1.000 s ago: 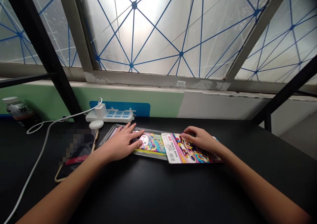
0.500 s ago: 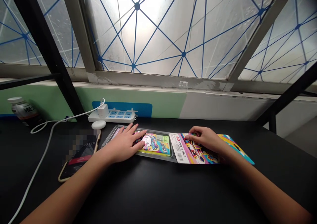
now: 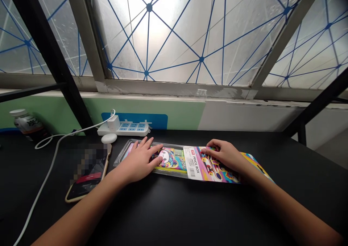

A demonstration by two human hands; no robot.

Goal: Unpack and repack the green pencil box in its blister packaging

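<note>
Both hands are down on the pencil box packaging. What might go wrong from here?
The left hand lies flat on the clear tray, which sits on the smooth black table; it may skid toward the phone. The right hand rests on the printed card, which overlaps the tray's end; that edge might snag or crease.

1. A frosted glass window [image 3: 174, 32] crossed by blue lines fills the far side, glowing with daylight.
2. Grey metal frame bars [image 3: 85, 39] divide its panes.
3. A black steel beam [image 3: 49, 53] slants at left.
4. Below, a pale green wall panel [image 3: 176, 111] meets a white wall panel [image 3: 244, 117] on its right.
5. A matte black tabletop [image 3: 174, 209] spans the near side.
</note>
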